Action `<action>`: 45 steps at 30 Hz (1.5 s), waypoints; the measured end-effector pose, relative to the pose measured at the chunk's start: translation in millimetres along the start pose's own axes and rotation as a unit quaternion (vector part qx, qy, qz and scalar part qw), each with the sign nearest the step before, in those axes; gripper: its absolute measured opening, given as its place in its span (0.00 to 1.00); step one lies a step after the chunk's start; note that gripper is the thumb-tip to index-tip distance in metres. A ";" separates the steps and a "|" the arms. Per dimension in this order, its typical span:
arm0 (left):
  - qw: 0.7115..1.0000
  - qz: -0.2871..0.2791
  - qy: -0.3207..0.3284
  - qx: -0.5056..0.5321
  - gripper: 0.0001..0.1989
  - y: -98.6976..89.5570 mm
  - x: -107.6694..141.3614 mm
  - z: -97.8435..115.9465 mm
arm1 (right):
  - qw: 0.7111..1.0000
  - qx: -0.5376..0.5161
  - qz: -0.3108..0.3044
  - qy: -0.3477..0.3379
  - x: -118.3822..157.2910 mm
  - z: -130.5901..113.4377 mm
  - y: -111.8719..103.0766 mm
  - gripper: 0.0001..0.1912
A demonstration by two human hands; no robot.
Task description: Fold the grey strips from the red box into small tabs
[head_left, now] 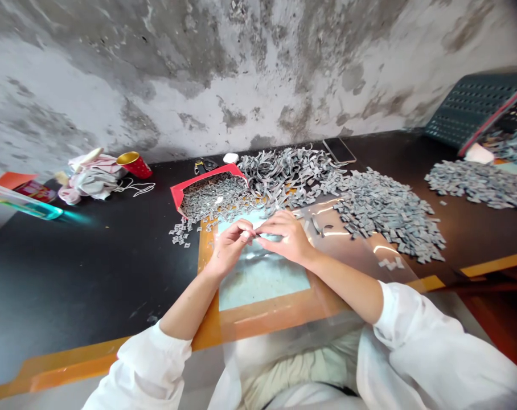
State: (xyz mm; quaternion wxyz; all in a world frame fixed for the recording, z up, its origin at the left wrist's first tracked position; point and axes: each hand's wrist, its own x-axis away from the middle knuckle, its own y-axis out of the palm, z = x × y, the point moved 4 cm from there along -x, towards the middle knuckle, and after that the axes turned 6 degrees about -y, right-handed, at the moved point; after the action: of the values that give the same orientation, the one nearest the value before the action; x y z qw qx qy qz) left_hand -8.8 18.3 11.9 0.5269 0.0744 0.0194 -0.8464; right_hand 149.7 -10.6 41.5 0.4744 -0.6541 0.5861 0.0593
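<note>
My left hand (228, 247) and my right hand (284, 236) meet above the mat, their fingertips pinching a small grey piece (256, 234) that is mostly hidden. A clear plastic sheet (327, 228) with an orange border lies under my forearms over a pale blue mat (261, 279). Just beyond my hands, a red box lid (207, 183) holds a heap of small grey pieces. Long grey strips (284, 171) are piled behind it. To the right lies a wide spread of small grey pieces (386, 213), and a few loose ones (179, 232) sit left of my left hand.
The black table (91, 267) ends at a stained concrete wall. A red cup (134, 165) and crumpled white cloth (94, 179) stand at the back left. A phone (339, 151) lies at the back. Another grey pile (476, 183) and a dark perforated crate (472, 108) are at the right.
</note>
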 end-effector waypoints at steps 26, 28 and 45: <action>0.997 0.058 0.004 -0.050 0.10 12.2 8.4 -6.3 | 0.994 0.107 0.027 0.005 6.3 -0.2 3.6 0.09; 0.996 0.061 0.013 -0.065 0.10 12.5 9.3 -6.0 | 0.994 0.108 0.026 0.003 6.8 0.3 4.6 0.09; 0.998 0.056 0.005 -0.024 0.11 12.3 9.6 -11.9 | 0.991 0.136 0.014 -0.003 8.2 -2.9 5.7 0.09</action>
State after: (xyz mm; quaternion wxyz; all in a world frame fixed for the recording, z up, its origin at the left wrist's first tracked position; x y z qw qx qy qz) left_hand -0.6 5.6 -0.7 0.5746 0.0666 0.0379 -0.8148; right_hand 146.2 -17.6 34.8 0.5603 -0.5749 0.5961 -0.0126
